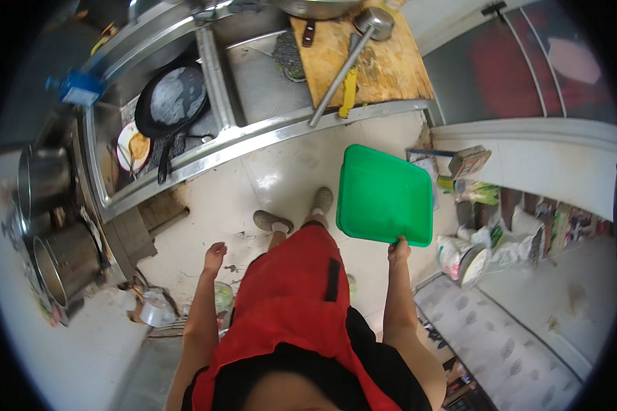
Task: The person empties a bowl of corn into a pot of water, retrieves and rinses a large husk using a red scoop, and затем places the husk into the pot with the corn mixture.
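My right hand (400, 250) grips the near rim of a green plastic tub (385, 198), which hangs over the tiled floor on the right with its hollow side facing up. On the left, my left hand (215, 257) hangs over the floor beside the red apron (293, 277), holding nothing, its fingers loosely curled. Ahead lies a wooden cutting board (391, 72) across the steel sink; on it rest a long-handled metal ladle (339, 79), a yellow-handled tool (348, 92) and a dark-handled knife (309, 33).
A black wok (172, 100) and a white plate with food remains (133, 146) sit in the left sink basin. A blue bottle (82, 88) stands at its edge. Large steel pots (64, 262) are at far left. Bags (514, 239) and a leaf-patterned surface (498, 339) lie right.
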### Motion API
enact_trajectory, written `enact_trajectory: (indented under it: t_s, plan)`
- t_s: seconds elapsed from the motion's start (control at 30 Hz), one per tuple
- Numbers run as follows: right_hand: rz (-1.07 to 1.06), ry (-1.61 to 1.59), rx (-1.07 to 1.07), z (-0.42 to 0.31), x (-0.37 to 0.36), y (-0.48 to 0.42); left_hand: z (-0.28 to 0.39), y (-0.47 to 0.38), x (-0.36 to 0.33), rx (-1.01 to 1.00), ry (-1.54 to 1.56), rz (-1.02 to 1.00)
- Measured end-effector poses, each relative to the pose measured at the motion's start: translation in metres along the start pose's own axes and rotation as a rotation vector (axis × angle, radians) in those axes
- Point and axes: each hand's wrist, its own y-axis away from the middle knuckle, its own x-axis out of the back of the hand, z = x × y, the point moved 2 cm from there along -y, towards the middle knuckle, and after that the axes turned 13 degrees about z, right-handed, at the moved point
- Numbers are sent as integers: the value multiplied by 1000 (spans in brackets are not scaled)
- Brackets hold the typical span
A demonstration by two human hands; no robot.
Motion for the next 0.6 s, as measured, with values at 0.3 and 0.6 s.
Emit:
enact_trajectory:
  t_s: [0.3, 0.6]
  plan:
    - [-44, 39, -57, 54, -25, -24, 165, -99, -195, 1, -14, -172]
    - [-8, 182, -68, 59, -1, -99, 252, -264, -463, 214, 255, -141]
